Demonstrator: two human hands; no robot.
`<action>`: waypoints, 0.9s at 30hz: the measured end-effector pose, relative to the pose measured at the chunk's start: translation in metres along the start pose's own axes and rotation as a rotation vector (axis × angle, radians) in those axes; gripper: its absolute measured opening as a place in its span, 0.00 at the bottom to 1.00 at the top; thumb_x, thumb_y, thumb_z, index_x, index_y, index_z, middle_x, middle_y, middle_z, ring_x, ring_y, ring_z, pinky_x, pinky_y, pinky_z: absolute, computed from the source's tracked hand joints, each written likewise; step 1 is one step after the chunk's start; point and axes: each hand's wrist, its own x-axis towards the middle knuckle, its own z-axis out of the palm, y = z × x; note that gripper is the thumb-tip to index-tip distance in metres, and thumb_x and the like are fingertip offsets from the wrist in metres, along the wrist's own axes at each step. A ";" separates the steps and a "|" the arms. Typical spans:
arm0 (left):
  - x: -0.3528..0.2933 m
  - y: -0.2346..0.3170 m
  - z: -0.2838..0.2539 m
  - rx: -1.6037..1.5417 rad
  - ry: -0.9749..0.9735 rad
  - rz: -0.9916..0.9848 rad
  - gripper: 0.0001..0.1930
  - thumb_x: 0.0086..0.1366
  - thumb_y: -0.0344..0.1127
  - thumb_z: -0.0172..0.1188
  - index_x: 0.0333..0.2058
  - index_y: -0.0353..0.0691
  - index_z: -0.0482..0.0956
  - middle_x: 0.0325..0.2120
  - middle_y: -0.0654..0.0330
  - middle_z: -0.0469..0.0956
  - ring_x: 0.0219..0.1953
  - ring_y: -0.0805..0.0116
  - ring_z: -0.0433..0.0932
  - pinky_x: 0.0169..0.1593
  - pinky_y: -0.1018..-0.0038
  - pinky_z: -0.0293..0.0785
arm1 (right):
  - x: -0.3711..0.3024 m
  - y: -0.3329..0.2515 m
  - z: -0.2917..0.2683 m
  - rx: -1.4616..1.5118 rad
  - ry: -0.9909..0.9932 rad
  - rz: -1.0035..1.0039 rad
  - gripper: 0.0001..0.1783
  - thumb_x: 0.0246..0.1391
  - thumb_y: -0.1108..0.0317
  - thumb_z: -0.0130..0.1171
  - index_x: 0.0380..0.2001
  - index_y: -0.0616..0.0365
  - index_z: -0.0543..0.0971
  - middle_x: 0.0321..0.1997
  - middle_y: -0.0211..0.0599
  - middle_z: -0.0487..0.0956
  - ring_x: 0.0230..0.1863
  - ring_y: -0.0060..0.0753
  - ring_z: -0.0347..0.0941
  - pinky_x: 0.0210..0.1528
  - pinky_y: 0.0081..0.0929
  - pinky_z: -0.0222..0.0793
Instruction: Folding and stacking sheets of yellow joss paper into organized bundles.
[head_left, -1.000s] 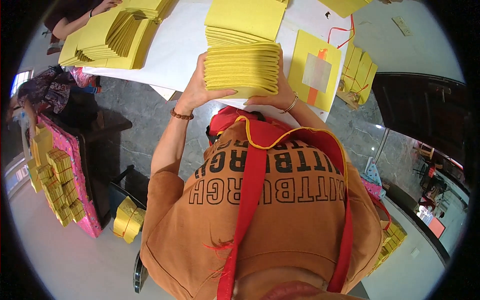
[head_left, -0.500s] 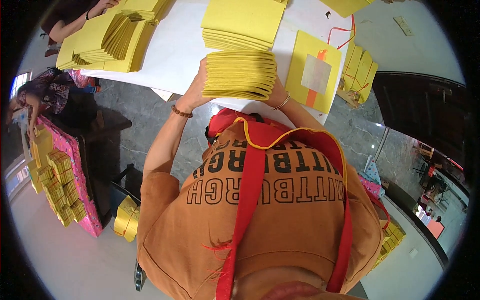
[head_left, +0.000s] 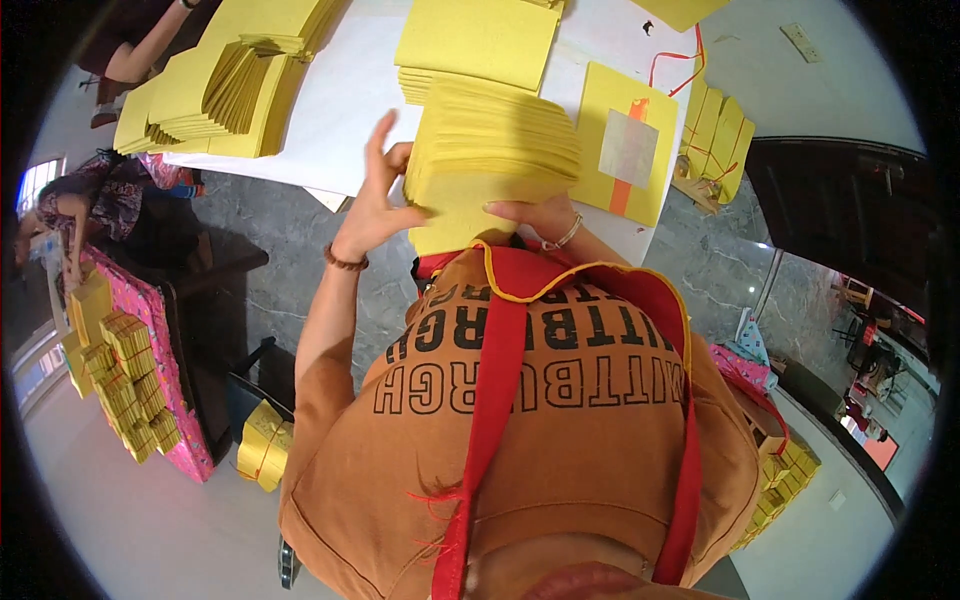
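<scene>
At the near edge of the white table (head_left: 335, 125), a thick stack of folded yellow paper (head_left: 490, 145) leans toward me, its layers fanned at the far side. My right hand (head_left: 540, 215) grips its near right part, thumb lying on top and the other fingers hidden beneath. On the left side, my left hand (head_left: 376, 205) has its fingers spread, with the thumb tip at the stack's edge. Just beyond lies another pile of yellow paper (head_left: 475, 40). To the right rests a flat yellow sheet (head_left: 595, 105) bearing an orange strip and a silvery square (head_left: 628, 147).
Fanned yellow piles (head_left: 225, 95) occupy the table's left, near another person's arm (head_left: 145, 55). Red cord (head_left: 690, 62) lies at the right edge, above tied bundles (head_left: 722, 135). More bundles (head_left: 140, 390) cover a pink-clothed table (head_left: 185, 430), where someone (head_left: 90, 205) bends. A tied bundle (head_left: 265, 445) sits on a chair.
The stack has tipped toward me and now shows its broad yellow face. My left hand has loosened from its side and spread its fingers; my right thumb has come onto the top.
</scene>
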 end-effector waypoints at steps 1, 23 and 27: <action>-0.005 -0.004 -0.002 0.003 -0.001 0.003 0.59 0.37 0.54 0.70 0.61 0.42 0.39 0.48 0.51 0.66 0.53 0.57 0.65 0.58 0.60 0.56 | -0.006 -0.011 0.003 0.227 -0.003 0.055 0.37 0.30 0.69 0.70 0.47 0.60 0.65 0.41 0.34 0.72 0.40 0.30 0.70 0.43 0.25 0.66; -0.012 -0.008 -0.007 -0.510 0.152 -0.311 0.27 0.48 0.31 0.58 0.49 0.28 0.63 0.42 0.54 0.72 0.43 0.66 0.73 0.45 0.73 0.70 | -0.031 -0.013 0.005 0.600 0.190 0.018 0.47 0.40 0.68 0.63 0.59 0.57 0.46 0.55 0.45 0.61 0.55 0.39 0.60 0.55 0.33 0.58; 0.003 -0.026 -0.052 -0.341 0.069 -0.489 0.26 0.51 0.35 0.56 0.49 0.28 0.63 0.42 0.54 0.71 0.43 0.67 0.72 0.46 0.75 0.69 | 0.001 0.033 0.027 0.576 0.121 0.226 0.46 0.40 0.68 0.64 0.57 0.65 0.47 0.51 0.50 0.64 0.52 0.36 0.62 0.51 0.30 0.59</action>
